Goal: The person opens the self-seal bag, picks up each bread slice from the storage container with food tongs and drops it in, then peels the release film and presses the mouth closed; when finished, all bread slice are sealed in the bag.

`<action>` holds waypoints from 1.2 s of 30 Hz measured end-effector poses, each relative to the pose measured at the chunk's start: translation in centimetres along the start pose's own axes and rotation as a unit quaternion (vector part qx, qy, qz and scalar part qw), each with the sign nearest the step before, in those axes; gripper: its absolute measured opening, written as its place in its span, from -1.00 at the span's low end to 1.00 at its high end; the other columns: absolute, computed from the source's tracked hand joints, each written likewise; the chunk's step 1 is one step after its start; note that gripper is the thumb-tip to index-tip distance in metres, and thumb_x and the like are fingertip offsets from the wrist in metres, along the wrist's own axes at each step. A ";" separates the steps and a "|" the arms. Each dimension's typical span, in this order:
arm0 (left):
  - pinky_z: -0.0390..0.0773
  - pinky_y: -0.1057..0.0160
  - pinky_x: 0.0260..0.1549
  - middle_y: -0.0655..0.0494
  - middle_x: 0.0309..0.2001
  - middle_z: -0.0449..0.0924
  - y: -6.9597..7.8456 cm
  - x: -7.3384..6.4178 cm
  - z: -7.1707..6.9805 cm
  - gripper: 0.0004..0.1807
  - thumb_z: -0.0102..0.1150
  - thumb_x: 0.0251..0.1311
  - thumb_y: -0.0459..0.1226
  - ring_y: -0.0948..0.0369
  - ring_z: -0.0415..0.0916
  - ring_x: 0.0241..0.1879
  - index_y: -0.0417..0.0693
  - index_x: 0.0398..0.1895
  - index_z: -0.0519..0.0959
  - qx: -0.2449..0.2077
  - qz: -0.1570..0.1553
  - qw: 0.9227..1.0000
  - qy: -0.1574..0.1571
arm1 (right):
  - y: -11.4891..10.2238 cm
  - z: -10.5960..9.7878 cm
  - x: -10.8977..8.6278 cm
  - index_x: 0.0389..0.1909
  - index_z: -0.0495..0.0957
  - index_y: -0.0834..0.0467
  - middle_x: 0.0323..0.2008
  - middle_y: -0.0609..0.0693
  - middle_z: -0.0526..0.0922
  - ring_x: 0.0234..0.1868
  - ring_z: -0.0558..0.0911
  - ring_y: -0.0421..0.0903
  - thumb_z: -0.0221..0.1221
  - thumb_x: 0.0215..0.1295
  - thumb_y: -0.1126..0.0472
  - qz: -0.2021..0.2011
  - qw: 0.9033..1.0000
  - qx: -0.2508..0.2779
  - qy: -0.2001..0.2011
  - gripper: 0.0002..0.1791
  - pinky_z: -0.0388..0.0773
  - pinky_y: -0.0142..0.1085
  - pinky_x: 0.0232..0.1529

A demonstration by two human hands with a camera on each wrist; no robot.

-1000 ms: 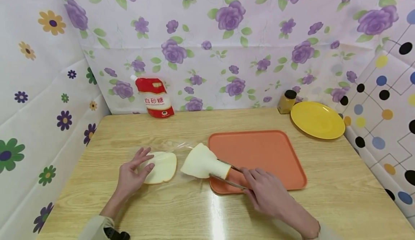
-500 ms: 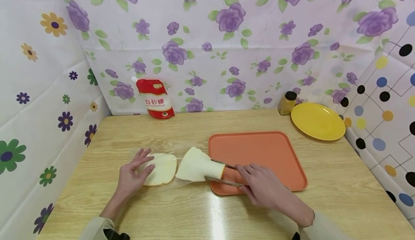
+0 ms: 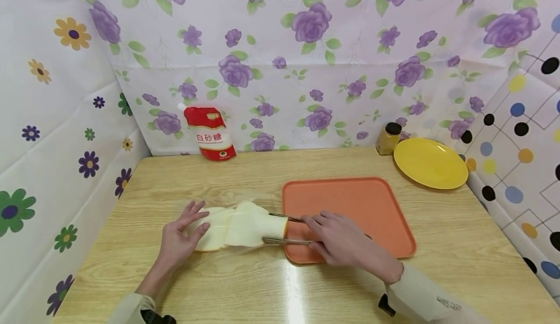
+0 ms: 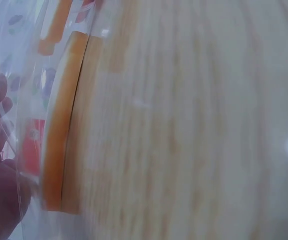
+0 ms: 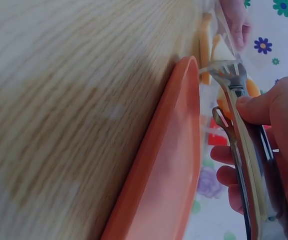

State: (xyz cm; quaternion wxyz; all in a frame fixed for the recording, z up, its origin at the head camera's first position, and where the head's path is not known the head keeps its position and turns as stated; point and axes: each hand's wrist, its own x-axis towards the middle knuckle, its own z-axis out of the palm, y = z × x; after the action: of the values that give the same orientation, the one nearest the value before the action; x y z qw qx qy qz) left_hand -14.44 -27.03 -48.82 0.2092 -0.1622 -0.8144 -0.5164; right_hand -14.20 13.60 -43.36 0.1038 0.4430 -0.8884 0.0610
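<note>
My left hand (image 3: 177,236) curls thumb and fingers at the edge of a clear plastic bag (image 4: 26,100). A flat bread slice (image 3: 214,234) lies in the bag beside those fingers, its crust (image 4: 59,135) low against the table in the left wrist view. Metal tongs (image 3: 286,242) are in my right hand (image 3: 337,239), thumb on one arm and fingers round the other. Between the tongs' tips a second bread slice (image 3: 249,224) is squeezed into a fan shape. Its far end overlaps the flat slice in the head view.
An orange tray (image 3: 350,212) lies under the tongs and my right hand. Against the back wall stands a red sugar pouch (image 3: 212,134). At back right are a small jar with a black lid (image 3: 388,139) and a yellow plate (image 3: 430,163).
My right hand has moved left with the tongs and the squeezed slice, which now overlaps the flat slice. The left hand has stayed in place.
</note>
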 end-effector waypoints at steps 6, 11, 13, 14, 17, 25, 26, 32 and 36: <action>0.18 0.44 0.30 -0.35 0.16 0.53 0.0 0.1 0.0 -0.68 0.38 0.00 -0.64 0.25 0.22 0.40 -0.37 -0.12 0.69 -0.001 0.004 1.000 -0.002 | -0.1 0.3 1.2 0.31 0.42 0.22 0.00 0.05 0.66 -0.06 0.62 0.03 0.26 0.34 0.06 -0.007 1.000 0.008 -0.019 -0.41 0.64 -0.12 -0.15; 0.19 0.47 0.29 -0.33 0.17 0.53 0.0 0.0 0.0 -0.67 0.38 0.00 -0.65 0.25 0.23 0.40 -0.36 -0.11 0.69 -0.001 0.002 1.000 -0.004 | -0.2 0.5 2.2 0.30 0.43 0.21 0.00 0.03 0.64 -0.14 0.60 0.00 0.23 0.35 0.05 -0.013 1.000 0.014 -0.024 -0.44 0.62 -0.14 -0.20; 0.18 0.47 0.29 -0.32 0.17 0.54 -0.1 0.0 0.0 -0.67 0.38 0.00 -0.65 0.25 0.23 0.39 -0.35 -0.11 0.69 0.003 0.003 1.000 -0.003 | -0.2 0.5 2.6 0.30 0.43 0.19 0.00 0.01 0.64 -0.12 0.61 0.00 0.23 0.35 0.05 -0.014 0.999 0.017 -0.026 -0.44 0.62 -0.14 -0.17; 0.19 0.46 0.29 -0.31 0.17 0.54 -0.2 0.0 0.1 -0.66 0.38 -0.01 -0.65 0.24 0.24 0.39 -0.34 -0.12 0.70 0.007 0.004 1.000 -0.001 | -0.3 0.6 2.8 0.30 0.43 0.19 0.00 0.01 0.65 -0.11 0.61 0.00 0.23 0.35 0.05 -0.014 0.999 0.019 -0.026 -0.44 0.62 -0.14 -0.17; 0.19 0.44 0.30 -0.34 0.15 0.54 -0.2 0.0 0.1 -0.66 0.38 -0.03 -0.66 0.25 0.24 0.38 -0.35 -0.13 0.70 0.009 0.007 1.000 0.002 | -0.5 0.7 3.5 0.30 0.43 0.18 -0.03 0.00 0.67 -0.11 0.63 -0.01 0.25 0.35 0.05 -0.022 0.999 0.019 -0.025 -0.44 0.63 -0.15 -0.16; 0.18 0.43 0.31 -0.33 0.16 0.54 0.6 0.1 0.1 -0.68 0.37 -0.01 -0.67 0.28 0.23 0.38 -0.36 -0.13 0.70 0.006 0.004 1.000 0.003 | -1.0 1.1 5.3 0.32 0.40 0.25 -0.06 0.02 0.66 -0.11 0.61 -0.01 0.22 0.39 0.03 -0.036 0.999 0.020 -0.030 -0.40 0.62 -0.19 -0.17; 0.18 0.43 0.31 -0.34 0.16 0.54 0.8 0.2 0.1 -0.68 0.36 -0.01 -0.67 0.28 0.23 0.38 -0.36 -0.14 0.69 0.006 0.005 1.000 0.004 | -1.1 1.1 5.5 0.33 0.40 0.26 -0.05 0.02 0.66 -0.10 0.60 -0.01 0.21 0.39 0.02 -0.035 0.999 0.022 -0.032 -0.39 0.62 -0.19 -0.16; 0.22 0.40 0.31 -0.49 0.10 0.52 3.4 0.6 0.3 -0.71 0.31 -0.05 -0.74 0.29 0.24 0.35 -0.48 -0.20 0.66 0.006 0.020 1.000 0.010 | -1.5 1.2 6.5 0.35 0.38 0.23 -0.04 -0.01 0.66 -0.09 0.58 -0.03 0.22 0.39 0.01 -0.030 0.998 0.025 -0.040 -0.38 0.61 -0.20 -0.18; 0.24 0.41 0.29 -0.53 0.08 0.50 4.7 0.7 0.4 -0.72 0.30 -0.07 -0.76 0.34 0.24 0.33 -0.52 -0.22 0.64 0.002 0.022 1.000 0.009 | -1.8 1.6 7.2 0.35 0.37 0.23 -0.06 -0.02 0.66 -0.12 0.58 -0.04 0.20 0.40 -0.01 -0.036 0.998 0.019 -0.044 -0.38 0.59 -0.22 -0.17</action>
State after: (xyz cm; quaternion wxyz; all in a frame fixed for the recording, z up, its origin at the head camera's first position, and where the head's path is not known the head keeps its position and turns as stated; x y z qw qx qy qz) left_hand -12.87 -24.70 -44.91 0.2288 -0.1751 -0.8098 -0.5111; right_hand -17.18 6.67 -43.13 0.0586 0.4785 -0.8744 0.0542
